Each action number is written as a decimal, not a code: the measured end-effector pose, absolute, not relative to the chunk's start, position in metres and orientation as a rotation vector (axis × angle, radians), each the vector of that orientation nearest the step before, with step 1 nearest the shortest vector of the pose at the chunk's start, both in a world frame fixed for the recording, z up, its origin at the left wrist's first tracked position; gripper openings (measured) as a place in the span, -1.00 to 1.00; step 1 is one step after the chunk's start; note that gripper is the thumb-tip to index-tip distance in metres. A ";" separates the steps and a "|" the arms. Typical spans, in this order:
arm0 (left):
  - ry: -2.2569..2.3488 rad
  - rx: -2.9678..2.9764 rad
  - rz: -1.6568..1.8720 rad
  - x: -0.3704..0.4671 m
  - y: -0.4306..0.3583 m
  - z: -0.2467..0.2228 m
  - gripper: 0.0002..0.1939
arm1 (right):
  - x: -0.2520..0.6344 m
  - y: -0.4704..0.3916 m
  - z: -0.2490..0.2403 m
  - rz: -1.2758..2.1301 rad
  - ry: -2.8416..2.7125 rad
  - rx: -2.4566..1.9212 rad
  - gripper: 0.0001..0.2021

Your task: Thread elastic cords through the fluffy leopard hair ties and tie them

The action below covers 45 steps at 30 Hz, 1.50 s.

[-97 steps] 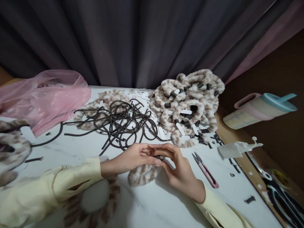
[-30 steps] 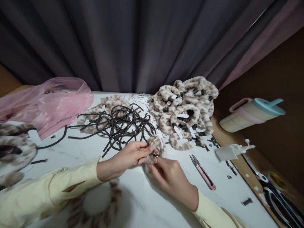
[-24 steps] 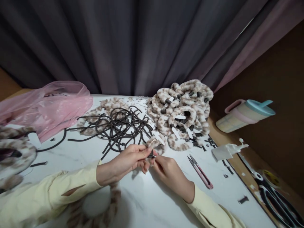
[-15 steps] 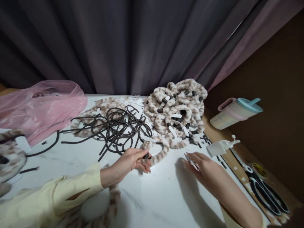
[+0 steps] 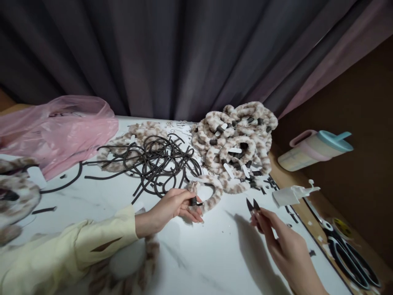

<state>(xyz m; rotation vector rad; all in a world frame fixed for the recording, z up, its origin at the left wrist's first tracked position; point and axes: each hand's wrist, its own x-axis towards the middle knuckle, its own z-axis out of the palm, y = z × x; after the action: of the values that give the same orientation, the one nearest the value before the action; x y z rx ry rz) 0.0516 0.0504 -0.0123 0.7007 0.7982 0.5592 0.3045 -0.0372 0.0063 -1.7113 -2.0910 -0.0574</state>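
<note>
My left hand [image 5: 181, 205] pinches a fluffy brown-and-white ring [image 5: 214, 199] at its black cord wrapping [image 5: 193, 201]; a short black cord end sticks out to the right. My right hand [image 5: 276, 233] is closed on small dark-bladed snips [image 5: 253, 206], whose two tips point up and away, slightly apart. The snips are to the right of the ring and do not touch it. Beyond my left hand lies a tangle of black cords [image 5: 159, 164]. A large pile of similar fluffy rings [image 5: 239, 143] with white tags stands behind the held ring.
A pink plastic bag [image 5: 76, 135] lies at the left. On the right are a tumbler [image 5: 313, 150], a white bottle [image 5: 288, 196] with a nozzle, large scissors [image 5: 346, 254] and yellow tape [image 5: 342, 228]. Another fluffy piece [image 5: 150, 262] sits under my left forearm.
My right hand has turned and raised the snips, so both blades now show apart. The black cord end by my left fingers is more visible. The view has shifted slightly.
</note>
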 end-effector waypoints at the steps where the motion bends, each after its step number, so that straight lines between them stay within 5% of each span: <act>1: 0.802 0.701 0.560 0.052 0.050 -0.013 -0.73 | 0.296 -0.039 0.012 0.073 -2.117 -1.635 -0.86; 6: 0.811 0.695 0.560 0.052 0.049 -0.015 -0.72 | 0.247 -0.039 0.020 0.409 -2.179 -1.433 -0.73; 19: 0.875 0.683 0.537 0.054 0.050 -0.013 -0.74 | 0.220 -0.024 0.009 0.427 -2.120 -1.601 -0.82; 23: 0.865 0.679 0.580 0.054 0.051 -0.015 -0.73 | 0.220 -0.025 0.009 0.356 -2.100 -1.541 -0.94; 45: 0.852 0.684 0.575 0.054 0.051 -0.014 -0.66 | 0.218 -0.022 0.002 -0.151 -2.225 -1.352 -0.79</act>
<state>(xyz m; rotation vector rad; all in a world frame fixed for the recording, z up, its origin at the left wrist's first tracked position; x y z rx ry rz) 0.0539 0.0513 -0.0143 0.6844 0.8516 0.5750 0.2182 -0.0219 0.0016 -1.3519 -2.2254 -0.1507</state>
